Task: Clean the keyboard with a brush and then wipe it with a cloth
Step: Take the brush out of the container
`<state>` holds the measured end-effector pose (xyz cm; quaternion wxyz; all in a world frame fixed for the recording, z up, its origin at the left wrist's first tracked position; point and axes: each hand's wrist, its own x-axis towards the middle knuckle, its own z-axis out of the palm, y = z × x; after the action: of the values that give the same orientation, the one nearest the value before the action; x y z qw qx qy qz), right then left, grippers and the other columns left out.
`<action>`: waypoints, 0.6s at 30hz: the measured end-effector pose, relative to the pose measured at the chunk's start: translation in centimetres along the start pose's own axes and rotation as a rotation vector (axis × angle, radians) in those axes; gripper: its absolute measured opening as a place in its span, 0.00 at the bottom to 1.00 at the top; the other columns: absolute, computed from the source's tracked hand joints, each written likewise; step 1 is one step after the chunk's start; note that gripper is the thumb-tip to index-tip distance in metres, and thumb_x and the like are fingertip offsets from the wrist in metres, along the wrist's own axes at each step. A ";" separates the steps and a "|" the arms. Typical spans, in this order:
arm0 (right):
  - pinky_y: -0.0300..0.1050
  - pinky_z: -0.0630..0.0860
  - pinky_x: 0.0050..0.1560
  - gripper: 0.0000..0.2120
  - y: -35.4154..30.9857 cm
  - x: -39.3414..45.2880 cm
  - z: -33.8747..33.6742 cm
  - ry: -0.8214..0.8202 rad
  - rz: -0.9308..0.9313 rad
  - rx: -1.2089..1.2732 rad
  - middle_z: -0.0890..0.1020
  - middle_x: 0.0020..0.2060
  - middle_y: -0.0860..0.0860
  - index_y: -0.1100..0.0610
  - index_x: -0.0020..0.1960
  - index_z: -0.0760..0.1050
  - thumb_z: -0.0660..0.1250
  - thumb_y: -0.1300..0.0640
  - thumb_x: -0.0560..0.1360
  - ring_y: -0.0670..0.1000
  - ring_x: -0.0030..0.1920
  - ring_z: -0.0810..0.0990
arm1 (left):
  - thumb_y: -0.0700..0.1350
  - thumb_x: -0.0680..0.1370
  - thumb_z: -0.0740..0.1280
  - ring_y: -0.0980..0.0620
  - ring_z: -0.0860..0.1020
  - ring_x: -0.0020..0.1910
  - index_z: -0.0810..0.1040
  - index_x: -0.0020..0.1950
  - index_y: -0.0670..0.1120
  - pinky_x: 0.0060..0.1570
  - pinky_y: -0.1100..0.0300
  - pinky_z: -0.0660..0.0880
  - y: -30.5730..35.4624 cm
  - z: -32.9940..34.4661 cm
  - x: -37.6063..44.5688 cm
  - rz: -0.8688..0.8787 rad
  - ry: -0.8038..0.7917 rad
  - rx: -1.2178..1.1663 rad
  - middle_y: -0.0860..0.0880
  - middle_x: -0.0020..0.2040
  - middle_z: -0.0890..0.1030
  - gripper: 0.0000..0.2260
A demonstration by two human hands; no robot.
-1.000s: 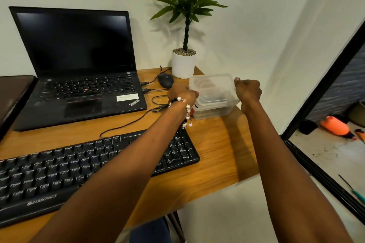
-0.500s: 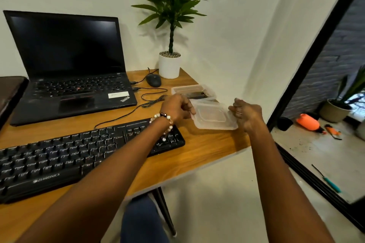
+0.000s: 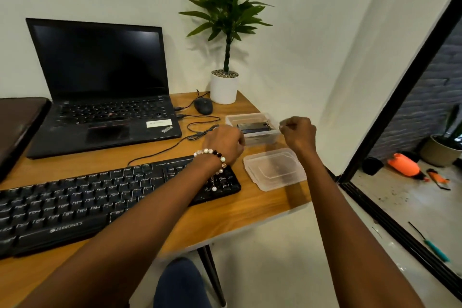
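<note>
Left hand (image 3: 225, 142) beside open container's (image 3: 252, 117) rim

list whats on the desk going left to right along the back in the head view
brown case → laptop → mouse → white plant pot → open plastic container

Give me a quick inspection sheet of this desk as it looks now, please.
Surface: wooden desk, bare near its front edge.
Job's things: black keyboard; open clear container with something dark inside; its lid flat beside the keyboard.
Clutter: laptop, mouse, potted plant.
Grips: left hand and right hand curled at the container; hold unclear.
Cables: black cable across the desk.
Surroundings: white wall, orange object on floor.
</note>
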<state>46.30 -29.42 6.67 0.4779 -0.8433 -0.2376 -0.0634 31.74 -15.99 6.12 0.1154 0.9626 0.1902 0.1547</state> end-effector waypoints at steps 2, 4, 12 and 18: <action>0.36 0.72 0.52 0.08 -1.3 1.4 1.2 -0.108 -0.145 -0.057 0.84 0.50 0.56 0.62 0.53 0.82 0.70 0.64 0.74 0.53 0.51 0.82 | 0.49 0.77 0.67 0.43 0.77 0.57 0.80 0.60 0.51 0.52 0.48 0.76 -1.3 -0.1 1.0 -0.015 0.029 0.044 0.45 0.56 0.79 0.12; 0.35 0.70 0.52 0.12 -2.3 2.9 2.4 -0.227 -0.254 -0.172 0.83 0.53 0.56 0.62 0.56 0.80 0.71 0.64 0.73 0.54 0.53 0.81 | 0.49 0.78 0.65 0.42 0.74 0.61 0.76 0.65 0.53 0.56 0.46 0.74 -2.4 0.1 1.6 -0.009 0.014 0.089 0.47 0.62 0.76 0.16; 0.41 0.71 0.52 0.20 -2.3 8.6 5.5 -0.753 -0.308 -0.510 0.81 0.57 0.54 0.58 0.60 0.79 0.76 0.58 0.70 0.51 0.53 0.77 | 0.44 0.78 0.62 0.46 0.69 0.67 0.75 0.66 0.56 0.63 0.44 0.69 -4.8 1.1 2.7 0.040 -0.014 0.057 0.55 0.70 0.70 0.17; 0.42 0.75 0.53 0.22 -1.7 9.4 6.6 -0.760 -0.345 -0.560 0.81 0.56 0.54 0.57 0.61 0.79 0.77 0.57 0.68 0.52 0.53 0.78 | 0.43 0.78 0.62 0.47 0.72 0.64 0.76 0.65 0.53 0.61 0.46 0.70 -4.9 1.5 3.1 0.043 0.000 0.012 0.53 0.67 0.75 0.16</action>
<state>53.00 -19.98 7.55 0.0954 -0.8511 -0.5047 0.1086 33.32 -10.55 4.11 0.1065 0.9671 0.1703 0.1562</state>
